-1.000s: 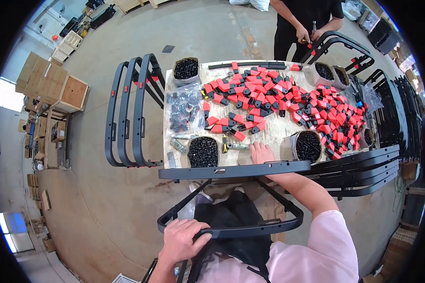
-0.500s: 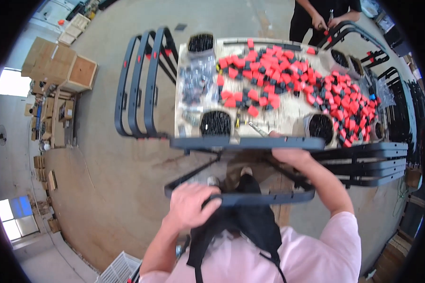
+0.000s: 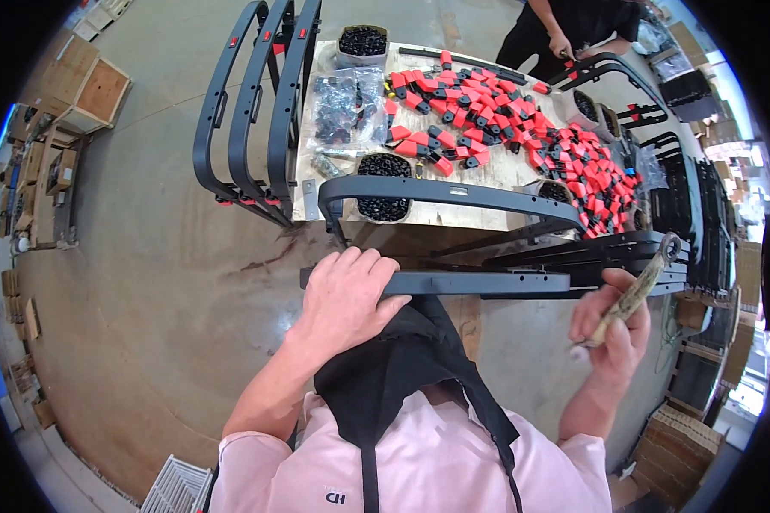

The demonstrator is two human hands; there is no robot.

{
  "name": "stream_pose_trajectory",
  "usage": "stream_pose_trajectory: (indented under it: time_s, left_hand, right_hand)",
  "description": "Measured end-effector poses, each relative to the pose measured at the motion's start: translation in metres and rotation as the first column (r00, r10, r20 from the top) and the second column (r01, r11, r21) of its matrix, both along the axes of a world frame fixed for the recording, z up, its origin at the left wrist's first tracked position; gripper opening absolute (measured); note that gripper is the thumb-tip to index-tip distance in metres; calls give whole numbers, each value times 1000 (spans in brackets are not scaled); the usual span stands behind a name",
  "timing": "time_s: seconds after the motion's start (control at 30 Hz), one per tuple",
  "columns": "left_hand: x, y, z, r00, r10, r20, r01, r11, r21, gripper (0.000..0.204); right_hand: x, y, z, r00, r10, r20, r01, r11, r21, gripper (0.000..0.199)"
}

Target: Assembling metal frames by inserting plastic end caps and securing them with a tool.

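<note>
My left hand (image 3: 340, 299) grips the left end of the near bar of a dark metal tube frame (image 3: 488, 283), its fingers over the top. The frame's far bar (image 3: 453, 191), with rounded corners, rises in front of the table edge. Off to the right of the frame, my right hand (image 3: 612, 333) is closed around a wrench (image 3: 640, 289). The wrench has a dark ring end pointing up and away, and its handle looks worn and yellowish. A small pale thing (image 3: 579, 351) shows by that hand's fingers, too blurred to name.
Beyond the frame, a wooden table (image 3: 496, 175) bears many red-and-black plastic parts (image 3: 488, 111) and containers of small black pieces (image 3: 385, 167). Similar frames stand at the left (image 3: 250, 103) and lie stacked at the right (image 3: 607, 256). Another person (image 3: 543, 34) works at the far right.
My right hand has come back from the table's near edge and swung right, now with the wrench in it. The frame has tilted, its far bar higher; my left hand keeps its hold.
</note>
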State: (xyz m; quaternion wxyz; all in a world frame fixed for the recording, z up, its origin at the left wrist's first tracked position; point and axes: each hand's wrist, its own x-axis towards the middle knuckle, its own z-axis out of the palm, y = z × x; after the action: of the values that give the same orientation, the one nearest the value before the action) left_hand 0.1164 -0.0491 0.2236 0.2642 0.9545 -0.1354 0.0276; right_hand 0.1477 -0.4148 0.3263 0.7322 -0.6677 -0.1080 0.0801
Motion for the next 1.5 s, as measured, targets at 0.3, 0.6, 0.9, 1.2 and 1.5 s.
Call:
stream_pose_trajectory:
  time_s: [0.3, 0.6, 0.9, 1.2, 1.5]
  left_hand:
    - [2, 11, -14, 993, -15, 115, 22, 998, -55, 39]
    - [-1, 12, -19, 984, 1, 176, 12, 997, -74, 38]
    - [0, 8, -11, 984, 5, 180, 13, 995, -100, 48]
    - [14, -24, -13, 997, -40, 70, 58, 956, -288, 31]
    - [8, -8, 2, 992, 62, 107, -38, 977, -211, 38]
  right_hand:
    - [16, 118, -3, 992, -7, 127, -50, 899, 436, 19]
    - [21, 136, -28, 978, -179, 103, 116, 889, 442, 10]
    - [25, 148, -4, 976, 28, 214, -68, 981, 181, 22]
    - [36, 173, -31, 977, 109, 183, -166, 929, 331, 21]
    - [45, 157, -46, 984, 125, 127, -154, 955, 255, 48]
